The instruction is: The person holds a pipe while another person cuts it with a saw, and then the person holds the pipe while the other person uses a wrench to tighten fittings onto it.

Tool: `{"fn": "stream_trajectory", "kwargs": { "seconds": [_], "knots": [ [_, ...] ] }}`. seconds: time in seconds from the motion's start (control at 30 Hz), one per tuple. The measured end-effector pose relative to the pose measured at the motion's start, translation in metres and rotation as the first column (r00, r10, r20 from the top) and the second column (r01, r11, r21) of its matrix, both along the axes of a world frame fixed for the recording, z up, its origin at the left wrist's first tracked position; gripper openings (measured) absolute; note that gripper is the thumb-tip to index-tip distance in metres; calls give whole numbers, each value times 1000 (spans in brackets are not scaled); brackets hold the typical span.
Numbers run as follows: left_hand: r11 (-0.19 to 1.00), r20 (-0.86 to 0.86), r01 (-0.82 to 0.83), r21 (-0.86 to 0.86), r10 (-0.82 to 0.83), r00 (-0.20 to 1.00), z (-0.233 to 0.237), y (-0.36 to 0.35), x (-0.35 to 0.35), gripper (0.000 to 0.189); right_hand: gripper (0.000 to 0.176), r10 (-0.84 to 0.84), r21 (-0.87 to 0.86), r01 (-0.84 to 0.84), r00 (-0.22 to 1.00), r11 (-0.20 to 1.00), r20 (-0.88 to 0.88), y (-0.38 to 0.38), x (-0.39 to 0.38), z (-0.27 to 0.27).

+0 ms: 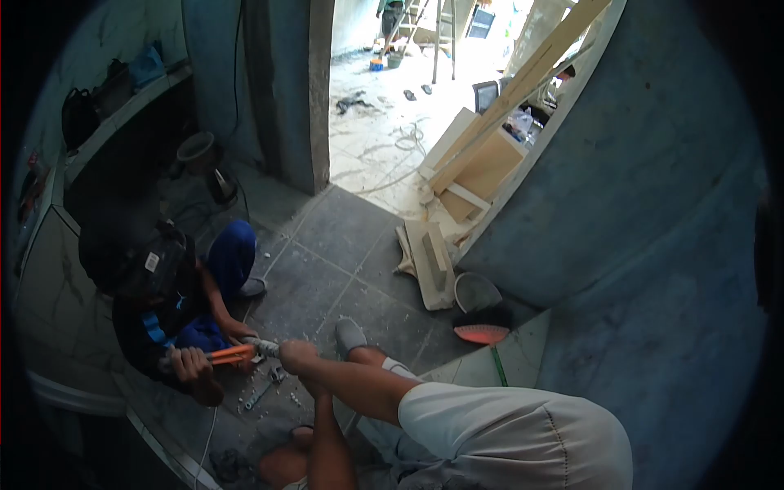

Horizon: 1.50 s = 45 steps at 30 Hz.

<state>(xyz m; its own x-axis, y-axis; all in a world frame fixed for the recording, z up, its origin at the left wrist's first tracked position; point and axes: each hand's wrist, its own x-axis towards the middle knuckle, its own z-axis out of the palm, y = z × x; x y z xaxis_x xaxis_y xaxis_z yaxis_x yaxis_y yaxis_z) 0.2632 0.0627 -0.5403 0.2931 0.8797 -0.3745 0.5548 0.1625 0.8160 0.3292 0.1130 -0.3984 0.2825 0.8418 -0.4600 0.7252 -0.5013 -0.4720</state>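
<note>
My right hand [299, 358] is closed around one end of a grey, ridged cylindrical piece [265, 348], perhaps a pipe or fitting. Just below, my left hand [313, 385] is mostly hidden behind my right hand and wrist, so its fingers do not show. Facing me, a co-worker sits low on the floor. One co-worker's hand [191, 365] grips an orange-handled tool [231, 354] that meets the piece's other end. The co-worker's other hand [237, 330] is near that end. Under our hands lies a metal wrench [260, 394] among small white bits.
Wood offcuts [433, 265], a grey bowl [477, 291] and a red-and-black broom head [482, 332] with a green handle lie to the right. A bucket [196, 148] stands behind the co-worker. Through the doorway are leaning planks [514, 98], a ladder [443, 41] and other people.
</note>
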Motion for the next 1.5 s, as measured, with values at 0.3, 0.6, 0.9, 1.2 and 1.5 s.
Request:
{"fn": "stream_trajectory", "kwargs": {
  "seconds": [0.3,0.6,0.9,1.2,1.5],
  "knots": [
    [980,-122,94,-176,-116,986,-20,4,-2,60,24,-67,-1,68,995,998,-78,-9,13,2],
    [993,-78,53,-101,-61,995,-9,-1,-10,61,26,-108,23,110,992,994,-72,-8,10,-6],
    [996,-46,19,-89,-23,999,-6,-9,-9,61,21,-17,78,19,1000,997,-23,-15,-2,10],
    [997,-34,0,-76,-3,999,-2,-14,-16,61,21,9,74,-5,999,997,-53,-17,6,18],
    [998,-46,0,-65,-3,999,-3,-18,-23,62,21,-119,38,121,992,992,-46,-5,0,4]
  ]
}}
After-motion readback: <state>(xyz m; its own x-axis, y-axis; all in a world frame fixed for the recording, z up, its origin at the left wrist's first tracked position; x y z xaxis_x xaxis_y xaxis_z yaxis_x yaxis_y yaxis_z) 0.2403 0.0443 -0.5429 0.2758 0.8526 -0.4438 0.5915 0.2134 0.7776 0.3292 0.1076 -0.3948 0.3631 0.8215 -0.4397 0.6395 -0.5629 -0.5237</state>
